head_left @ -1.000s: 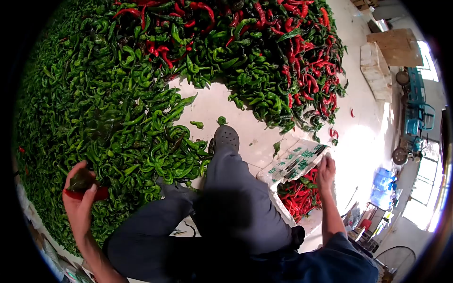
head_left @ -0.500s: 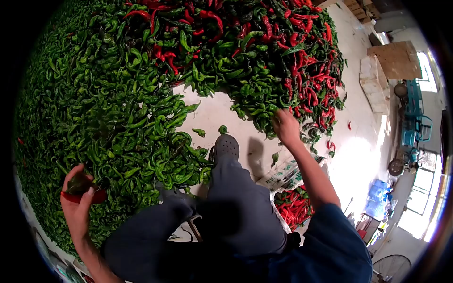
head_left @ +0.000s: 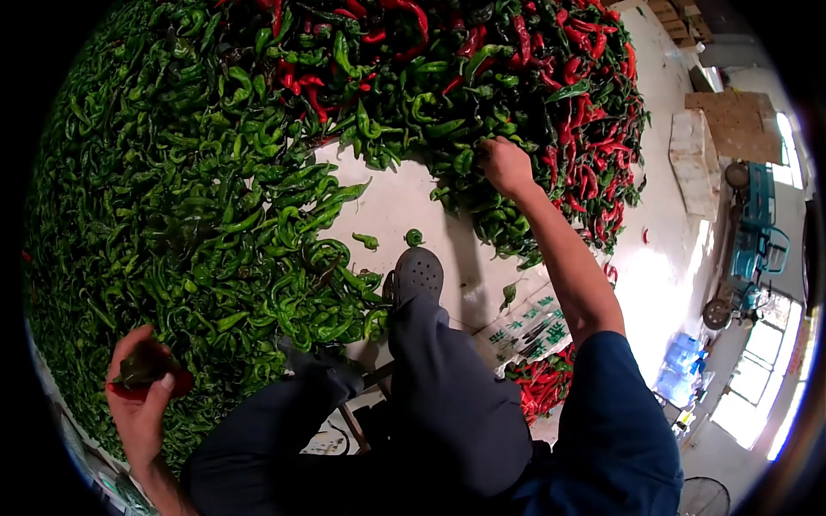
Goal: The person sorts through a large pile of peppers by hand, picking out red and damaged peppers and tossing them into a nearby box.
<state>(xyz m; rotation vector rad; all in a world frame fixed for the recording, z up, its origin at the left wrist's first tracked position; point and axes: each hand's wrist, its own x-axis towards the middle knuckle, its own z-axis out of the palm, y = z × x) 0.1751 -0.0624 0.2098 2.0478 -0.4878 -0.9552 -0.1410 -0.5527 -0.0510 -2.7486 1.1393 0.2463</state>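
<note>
My left hand [head_left: 138, 408] is closed around a red and dark chili pepper bunch [head_left: 144, 371], low at the left above the green peppers. I cannot tell how many peppers it holds. My right hand [head_left: 508, 166] is at the near edge of the mixed pile, its fingers curled down among green peppers [head_left: 503, 219]. What those fingers grip, if anything, is hidden. Red peppers [head_left: 585, 181] lie just to the right of that hand. A wide spread of green peppers [head_left: 241, 249] covers the floor on the left.
A sack with green print [head_left: 525, 331] holds red peppers [head_left: 542, 384] beside my right leg. My shoe [head_left: 418, 277] rests on the pale floor [head_left: 391, 193], near two stray green peppers. A white box [head_left: 693, 163], a teal cart [head_left: 757, 232] and blue bottles [head_left: 682, 365] stand at the right.
My right hand has moved up and slightly left, further into the mixed pile. My left hand keeps its peppers and has shifted slightly down. The view has tilted a little.
</note>
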